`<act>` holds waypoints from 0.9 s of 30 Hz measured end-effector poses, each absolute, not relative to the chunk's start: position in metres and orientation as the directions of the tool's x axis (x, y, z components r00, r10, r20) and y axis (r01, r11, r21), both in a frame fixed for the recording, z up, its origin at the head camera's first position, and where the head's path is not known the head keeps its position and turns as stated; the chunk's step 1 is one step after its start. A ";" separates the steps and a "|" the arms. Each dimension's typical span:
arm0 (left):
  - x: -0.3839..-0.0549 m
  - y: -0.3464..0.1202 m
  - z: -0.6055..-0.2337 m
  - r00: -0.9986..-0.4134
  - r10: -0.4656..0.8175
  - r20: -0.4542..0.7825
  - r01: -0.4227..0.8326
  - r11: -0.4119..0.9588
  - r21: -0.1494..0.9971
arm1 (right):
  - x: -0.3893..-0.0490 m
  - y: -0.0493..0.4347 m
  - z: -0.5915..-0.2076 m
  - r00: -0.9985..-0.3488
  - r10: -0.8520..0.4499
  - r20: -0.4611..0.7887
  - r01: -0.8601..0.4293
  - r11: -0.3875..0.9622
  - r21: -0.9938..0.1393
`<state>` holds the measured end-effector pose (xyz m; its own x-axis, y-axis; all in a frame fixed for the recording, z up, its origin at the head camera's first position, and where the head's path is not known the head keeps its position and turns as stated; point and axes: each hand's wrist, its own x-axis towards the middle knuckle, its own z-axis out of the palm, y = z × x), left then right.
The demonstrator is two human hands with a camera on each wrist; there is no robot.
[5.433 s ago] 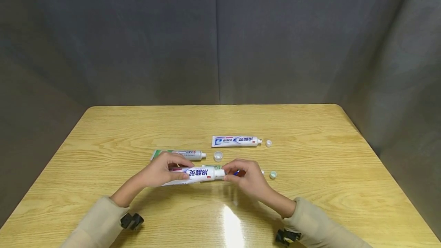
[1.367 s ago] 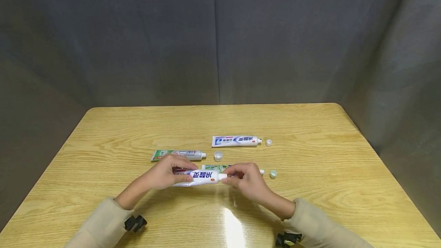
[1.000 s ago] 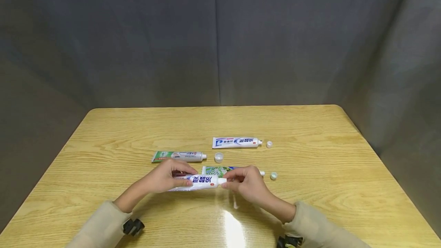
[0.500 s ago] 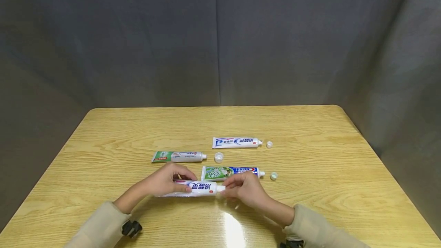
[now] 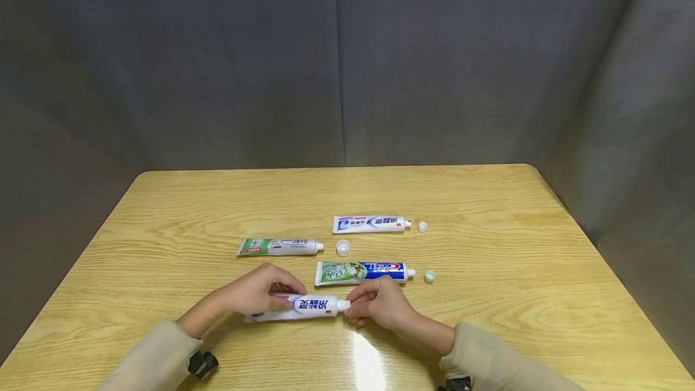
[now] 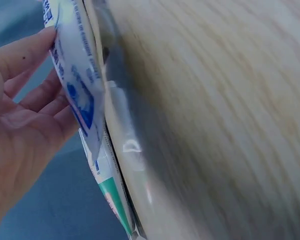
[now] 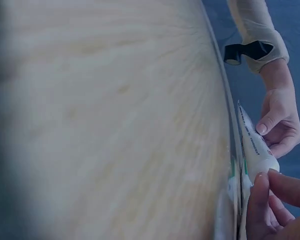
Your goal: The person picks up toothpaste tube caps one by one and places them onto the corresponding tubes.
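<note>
Near the front of the table, a white toothpaste tube (image 5: 314, 306) with blue lettering lies sideways, its cap end to the right. My left hand (image 5: 259, 292) grips its body between thumb and fingers; the left wrist view shows the flat tail of the tube (image 6: 80, 75) beside the palm. My right hand (image 5: 382, 305) pinches the white cap (image 5: 344, 305) at the tube's neck, and its fingertips partly hide that cap. In the right wrist view the thumb and finger (image 7: 260, 195) meet at the tube's end.
Just behind lies a green and blue toothpaste tube (image 5: 361, 273) with a loose cap (image 5: 429, 276) to its right. Farther back are a green and silver tube (image 5: 280, 247), a larger cap (image 5: 343, 248), another white tube (image 5: 371, 223) and its small cap (image 5: 422, 227).
Both hands have brought the white toothpaste tube down and toward the table's front. The green and blue tube, earlier partly covered by the hands, now shows fully. The other tubes and loose caps stay put.
</note>
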<state>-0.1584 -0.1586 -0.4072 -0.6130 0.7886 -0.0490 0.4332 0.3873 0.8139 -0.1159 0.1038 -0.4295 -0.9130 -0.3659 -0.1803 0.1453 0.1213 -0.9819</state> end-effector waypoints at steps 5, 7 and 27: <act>-0.157 -0.157 -0.413 -0.598 0.797 -0.085 0.411 0.395 0.822 | -0.116 0.104 -0.436 -0.905 -0.390 -0.172 0.115 0.165 -0.980; -0.157 -0.157 -0.414 -0.596 0.799 -0.078 0.424 0.396 0.814 | -0.116 0.104 -0.437 -0.903 -0.395 -0.171 0.107 0.178 -0.978; -0.158 -0.154 -0.411 -0.584 0.812 0.016 0.632 0.442 0.637 | -0.121 0.110 -0.427 -0.885 -0.433 -0.172 0.071 0.239 -0.968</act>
